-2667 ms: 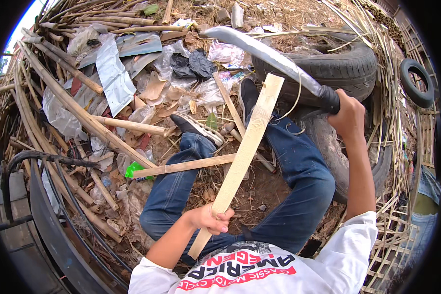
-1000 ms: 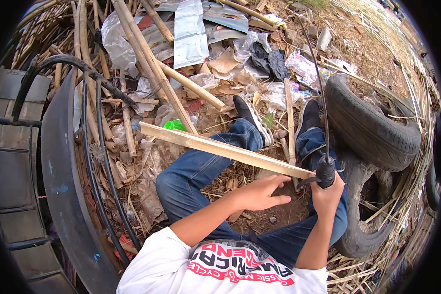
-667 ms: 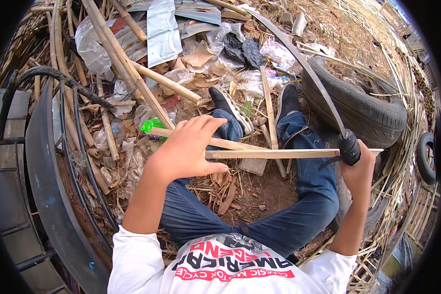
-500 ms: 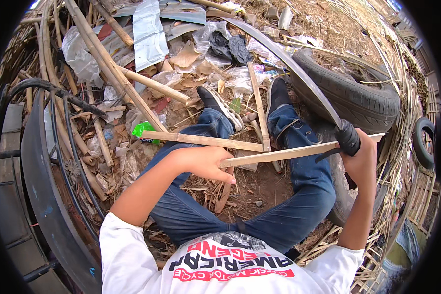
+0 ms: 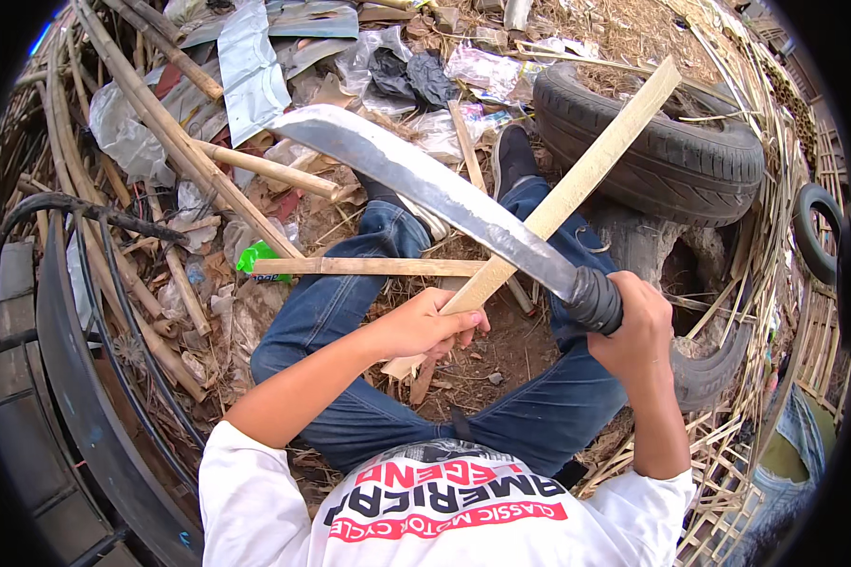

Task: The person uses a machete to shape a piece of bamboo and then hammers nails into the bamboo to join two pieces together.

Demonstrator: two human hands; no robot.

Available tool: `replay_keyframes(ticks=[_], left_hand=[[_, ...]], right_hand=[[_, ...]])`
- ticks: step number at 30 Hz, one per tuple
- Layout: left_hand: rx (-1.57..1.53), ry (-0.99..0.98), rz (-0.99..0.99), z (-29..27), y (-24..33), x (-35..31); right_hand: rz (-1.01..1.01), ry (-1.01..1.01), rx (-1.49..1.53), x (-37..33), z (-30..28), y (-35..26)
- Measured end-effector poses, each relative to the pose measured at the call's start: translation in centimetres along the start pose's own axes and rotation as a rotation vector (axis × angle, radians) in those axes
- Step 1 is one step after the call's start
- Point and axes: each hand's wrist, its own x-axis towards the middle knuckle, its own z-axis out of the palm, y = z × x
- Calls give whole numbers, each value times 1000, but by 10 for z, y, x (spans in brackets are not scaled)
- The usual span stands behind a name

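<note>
My right hand (image 5: 636,326) is closed round the black wrapped handle of a machete (image 5: 425,184). Its long curved blade points up and to the left, crossing over a pale split bamboo strip (image 5: 600,156). The lower part of that strip is gripped by my left hand (image 5: 430,326), its short end poking out below the fingers. The strip slants up to the right, past the tyre. Under it, across my legs, lie another bamboo strip (image 5: 369,266) and a narrower one (image 5: 466,142) between my feet.
A worn tyre (image 5: 662,161) lies at the far right, with a smaller tyre (image 5: 818,231) beyond. Bamboo poles (image 5: 175,132) lean at the left, near a black metal frame (image 5: 71,378). Plastic litter and a green wrapper (image 5: 260,257) lie on the ground. Split bamboo (image 5: 728,463) is heaped at right.
The machete has swung left and down, so its flat now shows across the strip. My left hand has tilted the held strip from nearly level to steeply up and right.
</note>
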Motion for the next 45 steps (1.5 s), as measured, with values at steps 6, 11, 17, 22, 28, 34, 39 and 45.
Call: replay_keyframes(ticks=[6, 11, 17, 22, 28, 34, 39, 45], left_hand=[[-215, -88, -25, 20, -5, -8], [-164, -87, 44, 27, -10, -17], [-242, -82, -14, 39, -10, -21], [-198, -75, -20, 47, -2, -22], [-270, -110, -70, 41, -16, -31], [-241, -158, -177, 26, -52, -40], [-339, -269, -54, 18, -45, -22], [-211, -279, -2, 25, -18, -6]], right_hand=[[-188, -134, -66, -2, 33, -13], [-229, -194, -124, -1, 32, -5], [-322, -79, -172, 9, 29, 19], [-346, -7, -209, 10, 24, 34], [-136, 82, -323, 20, 3, 77], [379, 199, -576, 34, -38, 139], [547, 282, -502, 10, -67, 152], [120, 177, -181, -15, -30, 59]])
